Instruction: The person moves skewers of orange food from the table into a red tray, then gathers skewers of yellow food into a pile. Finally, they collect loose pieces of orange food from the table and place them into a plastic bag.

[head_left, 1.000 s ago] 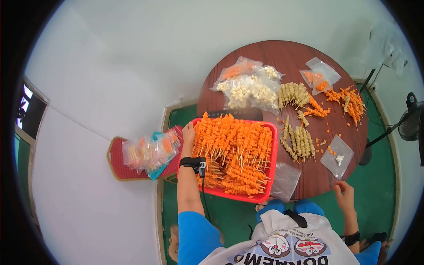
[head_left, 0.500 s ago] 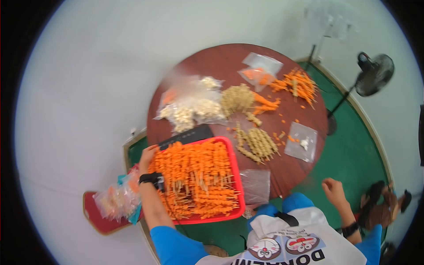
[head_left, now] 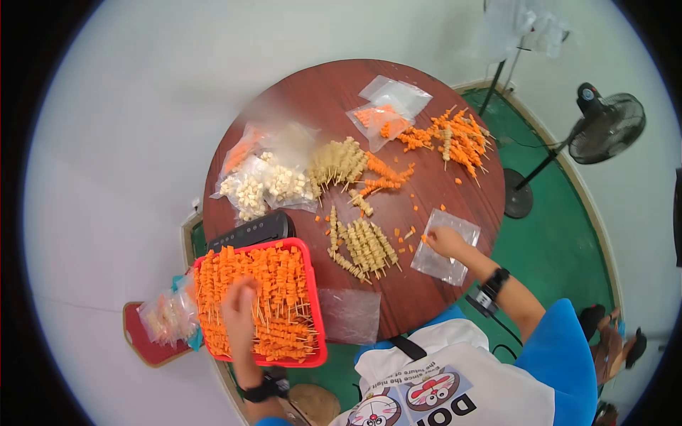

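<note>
Over the red tray [head_left: 319, 330], piled with skewers of orange pieces [head_left: 280, 273], hovers my left hand [head_left: 240, 305], blurred, its fingers curled; whether it holds anything is not clear. My right hand [head_left: 445, 242] is at the clear plastic bag [head_left: 455, 268] on the table's right side, fingers pinched, with a small orange piece [head_left: 425, 239] at the fingertips. Skewers of pale beige pieces [head_left: 366, 245] lie between the tray and my right hand. A few loose orange bits are scattered near them.
The round brown table [head_left: 320, 89] also bears bags of white pieces [head_left: 250, 193], a black device [head_left: 256, 228], a beige skewer pile [head_left: 339, 162] and orange skewers [head_left: 465, 145]. A fan [head_left: 607, 128] stands at the right, and a red chair [head_left: 150, 346] with bags at the left.
My right hand has moved from beside the table onto the plastic bag. My left hand has left the tray's upper left edge and is over the orange skewers. The view has shifted.
</note>
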`<action>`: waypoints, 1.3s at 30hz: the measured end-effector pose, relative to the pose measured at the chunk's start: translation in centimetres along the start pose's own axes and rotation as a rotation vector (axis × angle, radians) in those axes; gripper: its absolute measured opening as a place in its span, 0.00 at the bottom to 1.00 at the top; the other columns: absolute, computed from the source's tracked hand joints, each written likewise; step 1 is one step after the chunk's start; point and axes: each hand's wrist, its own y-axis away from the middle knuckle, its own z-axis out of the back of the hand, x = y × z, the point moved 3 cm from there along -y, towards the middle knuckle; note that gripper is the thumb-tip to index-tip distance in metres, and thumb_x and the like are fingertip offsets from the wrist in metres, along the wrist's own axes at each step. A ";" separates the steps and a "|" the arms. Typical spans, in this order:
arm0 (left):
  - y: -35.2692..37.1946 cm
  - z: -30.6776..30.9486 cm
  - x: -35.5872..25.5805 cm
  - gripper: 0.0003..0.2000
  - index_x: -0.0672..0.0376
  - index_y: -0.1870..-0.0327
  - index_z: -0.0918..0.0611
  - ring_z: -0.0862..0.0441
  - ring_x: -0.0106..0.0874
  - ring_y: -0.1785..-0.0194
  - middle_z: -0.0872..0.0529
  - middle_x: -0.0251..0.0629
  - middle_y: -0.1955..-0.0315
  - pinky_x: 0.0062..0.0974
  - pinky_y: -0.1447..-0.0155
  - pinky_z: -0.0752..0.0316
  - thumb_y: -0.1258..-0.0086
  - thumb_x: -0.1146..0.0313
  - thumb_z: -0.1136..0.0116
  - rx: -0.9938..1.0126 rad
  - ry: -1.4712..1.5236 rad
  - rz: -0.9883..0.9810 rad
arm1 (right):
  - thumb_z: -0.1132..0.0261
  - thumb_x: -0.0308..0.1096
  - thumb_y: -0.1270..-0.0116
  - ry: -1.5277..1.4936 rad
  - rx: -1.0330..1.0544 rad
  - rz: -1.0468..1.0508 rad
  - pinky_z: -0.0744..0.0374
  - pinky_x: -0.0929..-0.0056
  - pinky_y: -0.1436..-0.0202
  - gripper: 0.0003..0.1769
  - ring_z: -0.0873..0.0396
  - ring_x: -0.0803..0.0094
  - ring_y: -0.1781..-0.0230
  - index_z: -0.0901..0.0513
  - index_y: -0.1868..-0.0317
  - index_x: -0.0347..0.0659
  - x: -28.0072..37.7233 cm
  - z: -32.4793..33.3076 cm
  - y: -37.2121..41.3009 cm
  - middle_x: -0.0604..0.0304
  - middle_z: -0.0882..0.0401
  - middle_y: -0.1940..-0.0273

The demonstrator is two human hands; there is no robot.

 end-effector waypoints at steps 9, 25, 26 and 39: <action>7.2 -23.8 4.1 0.12 0.65 0.54 0.26 0.24 0.24 0.59 0.20 0.37 0.64 0.19 0.55 0.30 0.36 0.70 0.50 0.268 0.104 0.484 | 0.32 0.52 0.57 0.295 -0.149 0.107 0.34 0.59 0.47 0.55 0.40 0.56 0.43 0.55 0.37 0.35 4.1 -0.1 -20.8 0.46 0.40 0.45; 5.0 -31.0 1.5 0.13 0.63 0.53 0.26 0.24 0.22 0.61 0.20 0.36 0.67 0.18 0.57 0.30 0.36 0.69 0.50 0.157 0.179 0.499 | 0.37 0.26 0.55 0.184 0.245 0.274 0.28 0.62 0.53 0.43 0.31 0.51 0.51 0.51 0.39 0.37 -0.3 0.6 -24.0 0.43 0.32 0.53; 4.9 -31.3 2.1 0.13 0.63 0.53 0.26 0.24 0.22 0.61 0.20 0.36 0.67 0.18 0.57 0.30 0.36 0.69 0.50 0.160 0.181 0.504 | 0.37 0.26 0.55 0.233 0.282 0.337 0.29 0.62 0.52 0.43 0.31 0.51 0.51 0.50 0.39 0.37 -1.5 0.6 -23.6 0.44 0.32 0.53; -14.6 -37.3 7.2 0.18 0.59 0.55 0.28 0.32 0.39 0.50 0.26 0.42 0.58 0.35 0.49 0.35 0.50 0.76 0.45 0.185 -0.970 -0.229 | 0.31 0.46 0.59 0.508 0.152 0.712 0.38 0.62 0.50 0.46 0.32 0.63 0.56 0.42 0.41 0.37 -7.9 5.3 -15.8 0.56 0.32 0.58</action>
